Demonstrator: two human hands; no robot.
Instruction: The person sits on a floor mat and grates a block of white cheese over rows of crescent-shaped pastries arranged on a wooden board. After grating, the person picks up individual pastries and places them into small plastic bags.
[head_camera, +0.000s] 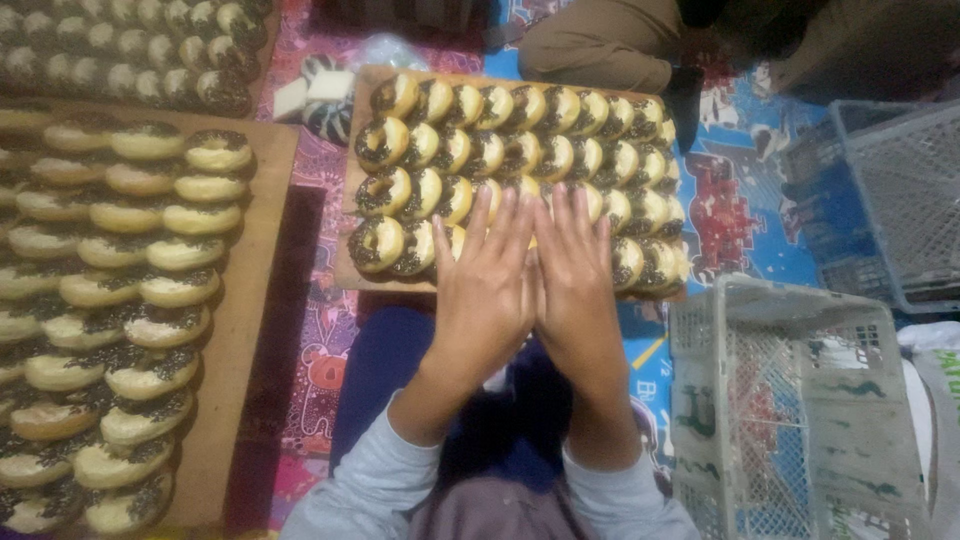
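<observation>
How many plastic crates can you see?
2: a pale crate at the lower right, and a grey crate behind it at the right edge. More could be out of view.

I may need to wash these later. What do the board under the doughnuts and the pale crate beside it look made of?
The board looks like bare wood: brown, matt, flat edges. The pale crate looks like moulded plastic: thin lattice walls, scuffed and stained. Both hands rest flat over the doughnuts.
</observation>
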